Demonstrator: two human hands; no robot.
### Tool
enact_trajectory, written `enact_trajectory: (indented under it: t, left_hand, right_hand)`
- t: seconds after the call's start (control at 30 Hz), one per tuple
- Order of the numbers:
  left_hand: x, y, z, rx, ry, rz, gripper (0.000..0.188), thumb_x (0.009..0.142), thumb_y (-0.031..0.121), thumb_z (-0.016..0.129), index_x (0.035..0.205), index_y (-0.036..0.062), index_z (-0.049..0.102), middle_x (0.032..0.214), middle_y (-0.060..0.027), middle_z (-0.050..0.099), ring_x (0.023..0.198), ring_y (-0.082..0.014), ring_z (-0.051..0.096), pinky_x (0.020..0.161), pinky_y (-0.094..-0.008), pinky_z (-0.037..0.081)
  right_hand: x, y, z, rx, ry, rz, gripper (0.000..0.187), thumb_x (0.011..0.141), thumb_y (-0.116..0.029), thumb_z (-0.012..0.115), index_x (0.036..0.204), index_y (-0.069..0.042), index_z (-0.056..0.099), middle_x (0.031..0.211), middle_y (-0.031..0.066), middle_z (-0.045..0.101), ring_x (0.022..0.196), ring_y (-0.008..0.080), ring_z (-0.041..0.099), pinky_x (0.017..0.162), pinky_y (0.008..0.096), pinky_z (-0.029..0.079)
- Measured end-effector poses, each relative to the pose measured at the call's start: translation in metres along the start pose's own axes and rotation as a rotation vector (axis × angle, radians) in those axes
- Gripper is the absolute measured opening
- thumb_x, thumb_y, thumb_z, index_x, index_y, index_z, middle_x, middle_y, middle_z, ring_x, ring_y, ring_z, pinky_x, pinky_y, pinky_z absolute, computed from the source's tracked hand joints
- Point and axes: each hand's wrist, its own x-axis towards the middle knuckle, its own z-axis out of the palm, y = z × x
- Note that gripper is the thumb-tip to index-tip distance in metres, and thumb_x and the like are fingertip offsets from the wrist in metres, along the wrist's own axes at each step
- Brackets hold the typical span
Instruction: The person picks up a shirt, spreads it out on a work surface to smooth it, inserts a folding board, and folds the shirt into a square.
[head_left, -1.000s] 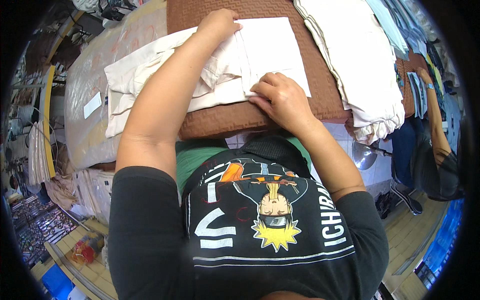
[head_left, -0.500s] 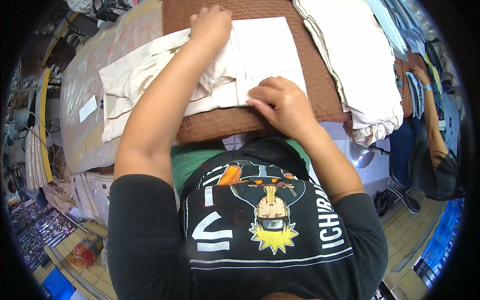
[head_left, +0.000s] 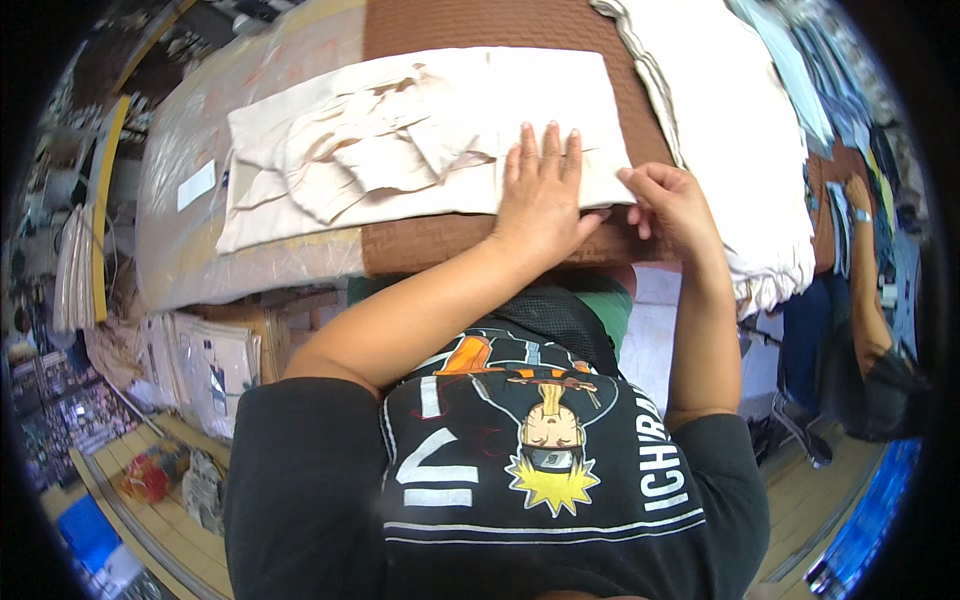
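A cream garment (head_left: 560, 80) lies across the brown textured cover (head_left: 440, 25) of the work surface. Its right part is smooth; the middle and left carry loose, rumpled folds. My left hand (head_left: 540, 190) rests flat on the smooth part near the front edge, fingers stretched out and apart. At the near right corner of the cloth, my right hand (head_left: 668, 205) is closed, thumb and forefinger pinching the garment's edge.
To the right sits a pile of cream garments (head_left: 730, 130), with blue clothes (head_left: 840, 85) beyond it. A co-worker's arm (head_left: 868, 270) shows at far right. Clear plastic (head_left: 290, 275) covers the surface's left side, bearing a white paper slip (head_left: 197, 184).
My left hand has come from the garment's far edge to its near right part. My right hand has shifted right to the corner and closed on the edge. The far edge now lies uncovered.
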Motion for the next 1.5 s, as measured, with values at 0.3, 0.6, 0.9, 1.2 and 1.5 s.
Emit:
enact_trajectory:
  t: [0.3,0.6,0.9,1.2,1.5]
  left_hand:
    - [-0.001,-0.004,0.002,-0.246,0.180,-0.059,0.061,0.076,0.010,0.055,0.132,-0.0024,0.036,0.132,-0.0266,0.039,0.125,-0.0487,0.030,0.104,-0.0510,0.024]
    - [0.005,-0.014,-0.014,-0.624,0.259,-0.064,0.045,0.085,0.011,0.049,0.129,0.0015,0.043,0.128,-0.0205,0.047,0.120,-0.0452,0.039,0.104,-0.0453,0.029]
    - [-0.033,0.012,-0.068,-1.206,0.051,-0.158,0.034,0.091,0.015,0.045,0.120,-0.0023,0.049,0.097,-0.0167,0.059,0.090,-0.0198,0.055,0.085,-0.0284,0.041]
    - [-0.061,-0.026,-0.103,-1.720,0.332,-0.230,0.038,0.095,0.026,0.041,0.117,-0.0042,0.051,0.110,-0.0090,0.058,0.101,-0.0122,0.052,0.092,-0.0266,0.038]
    - [-0.088,-0.190,-0.146,-2.118,0.722,-0.507,0.052,0.092,0.037,0.040,0.127,-0.0013,0.042,0.124,-0.0144,0.052,0.113,-0.0247,0.052,0.101,-0.0394,0.036]
  right_hand:
    - [0.027,-0.013,-0.029,-0.678,0.072,-0.718,0.064,0.068,0.003,0.063,0.128,-0.007,0.044,0.130,0.0137,0.045,0.123,0.0296,0.041,0.100,0.0364,0.036]
    - [0.131,-0.043,0.000,-0.994,0.038,-1.027,0.033,0.073,-0.006,0.058,0.104,-0.009,0.066,0.118,0.0115,0.058,0.124,0.0304,0.043,0.098,0.0372,0.037]
    - [0.073,-0.049,-0.038,-0.650,-0.066,-0.743,0.023,0.071,0.003,0.060,0.092,-0.003,0.068,0.096,0.0085,0.067,0.096,0.0199,0.059,0.087,0.0297,0.044]
    - [0.102,-0.100,-0.007,0.093,-0.275,-0.667,0.022,0.085,-0.013,0.057,0.102,0.001,0.061,0.116,0.0147,0.059,0.102,0.0192,0.057,0.091,0.0313,0.042]
    - [0.211,-0.190,0.213,-0.230,-0.409,-0.499,0.035,0.084,-0.027,0.062,0.111,-0.005,0.059,0.097,0.0003,0.061,0.088,0.0100,0.053,0.079,0.0246,0.041]
